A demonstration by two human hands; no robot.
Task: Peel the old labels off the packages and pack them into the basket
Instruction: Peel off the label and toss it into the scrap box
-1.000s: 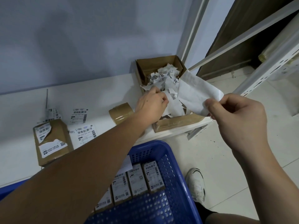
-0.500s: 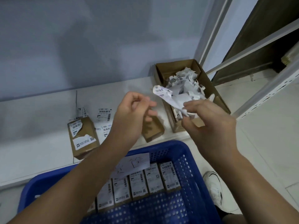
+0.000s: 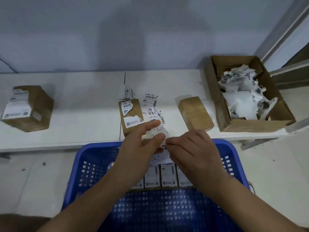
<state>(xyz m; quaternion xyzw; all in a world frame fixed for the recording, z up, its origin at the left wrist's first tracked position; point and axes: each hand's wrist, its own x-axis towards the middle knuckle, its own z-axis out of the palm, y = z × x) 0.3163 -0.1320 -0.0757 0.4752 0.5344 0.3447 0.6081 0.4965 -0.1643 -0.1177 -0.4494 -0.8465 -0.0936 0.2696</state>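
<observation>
Both hands meet over basket [image 3: 234, 158] rim, working white label scrap [image 3: 158, 131]. Left hand [image 3: 142, 144] pinches scrap between thumb and fingers; right hand [image 3: 189, 146] picks at its edge, probably freeing sticky bit. Half-peeled package [image 3: 131, 117] at 12 o'clock of hands, bare package [image 3: 195, 113] at 1, scrap box [image 3: 250, 92] at 2, handy for dumping. Unpeeled package [image 3: 26, 108] at 10.

Both hands, left hand [image 3: 143, 141] and right hand [image 3: 192, 148], pinch a torn label [image 3: 158, 131] above the blue basket [image 3: 234, 161], near the white shelf [image 3: 83, 118].
</observation>
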